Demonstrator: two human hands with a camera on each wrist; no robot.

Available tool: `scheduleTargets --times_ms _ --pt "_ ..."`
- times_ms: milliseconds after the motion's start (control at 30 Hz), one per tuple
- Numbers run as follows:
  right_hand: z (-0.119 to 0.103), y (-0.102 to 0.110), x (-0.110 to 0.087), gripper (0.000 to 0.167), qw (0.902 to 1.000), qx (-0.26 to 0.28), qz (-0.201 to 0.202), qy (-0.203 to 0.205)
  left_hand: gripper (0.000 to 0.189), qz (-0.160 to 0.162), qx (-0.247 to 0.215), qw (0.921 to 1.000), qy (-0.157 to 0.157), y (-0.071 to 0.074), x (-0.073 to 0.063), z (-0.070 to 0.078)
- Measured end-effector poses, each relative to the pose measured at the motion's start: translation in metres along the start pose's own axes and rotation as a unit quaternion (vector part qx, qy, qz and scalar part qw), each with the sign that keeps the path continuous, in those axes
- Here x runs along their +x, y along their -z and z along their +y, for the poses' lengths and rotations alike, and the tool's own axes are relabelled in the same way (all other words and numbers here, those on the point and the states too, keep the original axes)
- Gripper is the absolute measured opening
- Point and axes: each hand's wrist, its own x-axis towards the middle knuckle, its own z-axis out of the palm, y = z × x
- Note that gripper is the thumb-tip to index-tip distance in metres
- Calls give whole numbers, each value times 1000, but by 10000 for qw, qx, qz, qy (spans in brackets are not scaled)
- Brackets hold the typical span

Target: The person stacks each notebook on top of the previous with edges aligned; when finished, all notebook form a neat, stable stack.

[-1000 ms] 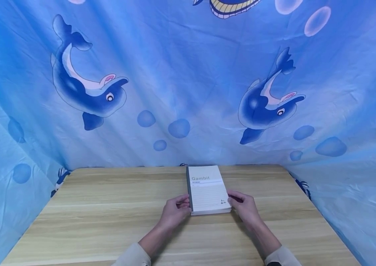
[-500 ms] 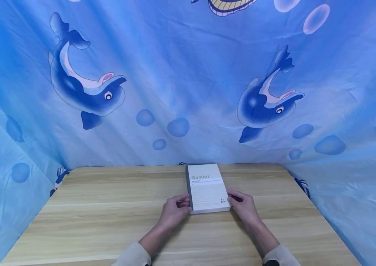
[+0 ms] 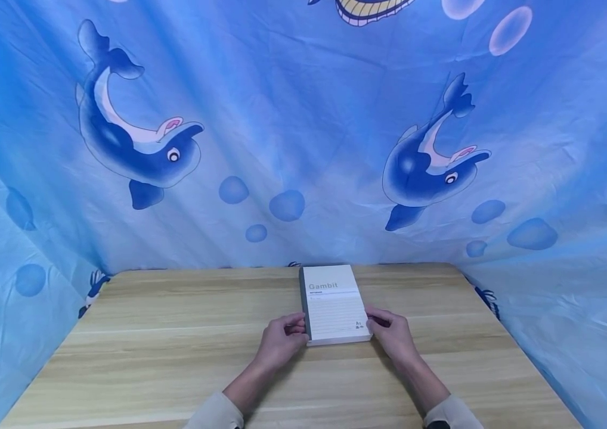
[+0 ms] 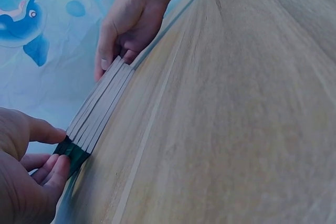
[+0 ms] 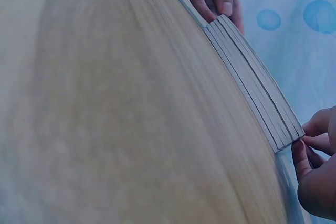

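A stack of several white notebooks (image 3: 335, 307) lies on the wooden table in the head view, its top cover printed "Gambit" and its dark spine to the left. My left hand (image 3: 280, 342) holds the near left corner; in the left wrist view its fingertips (image 4: 62, 169) touch the dark green spines. On the opposite side, my right hand (image 3: 396, 335) grips the near right corner with thumb and fingers. The layered page edges (image 5: 257, 87) face the right wrist camera and look nearly flush.
The wood-grain table (image 3: 164, 351) spreads to both sides and in front of the stack. Behind it hangs a blue cloth (image 3: 330, 149) with dolphins and bubbles, which also closes in the left and right sides. The far end of the stack lies near the table's back edge.
The head view has tilted very slightly. Both hands keep their places at the sides of the notebook stack, with hardly any movement.
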Motion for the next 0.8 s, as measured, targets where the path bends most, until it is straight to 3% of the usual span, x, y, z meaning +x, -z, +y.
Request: scheduleTargets --times_ms 433,633,733,800 --pt "3 0 -3 37 10000 39 -87 -12 56 0 61 10000 27 -1 -3 -4" --pt "0 3 -2 35 9999 -118 34 -61 55 62 272 9996 -90 9 -2 -1" --pt "-6 10 -3 34 9984 -494 96 264 52 191 639 9973 -297 19 2 9" --pt "-13 17 -4 32 9913 -977 161 872 51 179 1054 9926 -572 27 5 21"
